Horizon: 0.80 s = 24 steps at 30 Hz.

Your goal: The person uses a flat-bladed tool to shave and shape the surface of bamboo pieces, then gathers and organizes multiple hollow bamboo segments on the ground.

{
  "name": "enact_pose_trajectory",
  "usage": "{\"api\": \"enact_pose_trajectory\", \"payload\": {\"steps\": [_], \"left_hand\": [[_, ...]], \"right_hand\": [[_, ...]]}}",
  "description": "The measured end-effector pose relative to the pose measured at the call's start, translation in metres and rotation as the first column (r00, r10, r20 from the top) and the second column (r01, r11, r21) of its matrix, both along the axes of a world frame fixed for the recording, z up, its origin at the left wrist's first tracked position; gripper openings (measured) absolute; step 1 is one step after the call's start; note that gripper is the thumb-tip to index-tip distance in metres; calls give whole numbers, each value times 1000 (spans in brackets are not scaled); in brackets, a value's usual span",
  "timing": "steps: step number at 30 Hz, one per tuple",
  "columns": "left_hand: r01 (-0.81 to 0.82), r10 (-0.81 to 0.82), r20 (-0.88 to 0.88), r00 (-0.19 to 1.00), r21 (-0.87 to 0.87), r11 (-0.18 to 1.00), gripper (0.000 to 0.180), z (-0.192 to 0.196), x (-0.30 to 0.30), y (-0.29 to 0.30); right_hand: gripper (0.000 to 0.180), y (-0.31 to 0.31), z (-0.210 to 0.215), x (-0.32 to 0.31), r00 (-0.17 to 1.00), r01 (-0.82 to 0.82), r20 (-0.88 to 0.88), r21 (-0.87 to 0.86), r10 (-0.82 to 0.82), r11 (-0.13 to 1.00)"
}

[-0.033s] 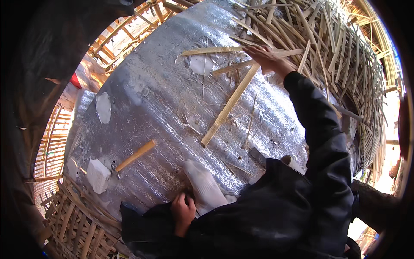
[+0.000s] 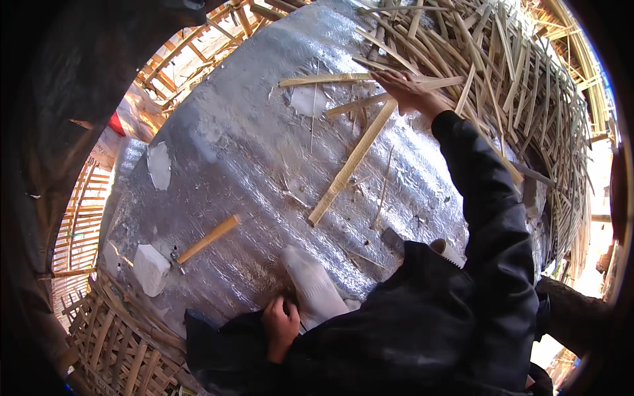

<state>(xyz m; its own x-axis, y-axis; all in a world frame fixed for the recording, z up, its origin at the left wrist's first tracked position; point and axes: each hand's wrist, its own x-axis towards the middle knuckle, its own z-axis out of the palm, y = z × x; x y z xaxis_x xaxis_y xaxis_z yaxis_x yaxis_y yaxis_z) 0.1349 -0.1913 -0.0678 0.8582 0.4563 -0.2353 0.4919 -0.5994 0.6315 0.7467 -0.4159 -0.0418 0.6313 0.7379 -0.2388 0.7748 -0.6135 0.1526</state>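
Observation:
My right hand (image 2: 406, 89) reaches far forward in a dark sleeve and lies on the top end of a long bamboo strip (image 2: 350, 162), fingers curled over it where several other strips cross. The strip runs diagonally down the silver foil sheet (image 2: 244, 152). My left hand (image 2: 281, 323) is closed in a fist at the near edge of the foil, pressed down beside a white wrapped piece (image 2: 314, 287). Nothing shows inside that fist.
A hammer with a wooden handle (image 2: 206, 239) lies on the foil at the left, next to a white block (image 2: 150, 267). Loose bamboo strips pile up at the upper right (image 2: 502, 72). Woven bamboo lattice (image 2: 112, 336) surrounds the foil.

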Motion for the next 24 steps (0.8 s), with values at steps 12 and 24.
{"api": "enact_pose_trajectory", "payload": {"steps": [12, 24], "left_hand": [[-26, 28, -62, 998, 19, 999, 26, 10, -1, -6], [-30, 31, -56, 998, 22, 999, 26, 4, -3, -5]], "right_hand": [[54, -7, -2, -12, 985, -174, 50, 184, 167, 967], [27, 32, 104, -167, 996, 20, -84, 363, 11, 932]]}}
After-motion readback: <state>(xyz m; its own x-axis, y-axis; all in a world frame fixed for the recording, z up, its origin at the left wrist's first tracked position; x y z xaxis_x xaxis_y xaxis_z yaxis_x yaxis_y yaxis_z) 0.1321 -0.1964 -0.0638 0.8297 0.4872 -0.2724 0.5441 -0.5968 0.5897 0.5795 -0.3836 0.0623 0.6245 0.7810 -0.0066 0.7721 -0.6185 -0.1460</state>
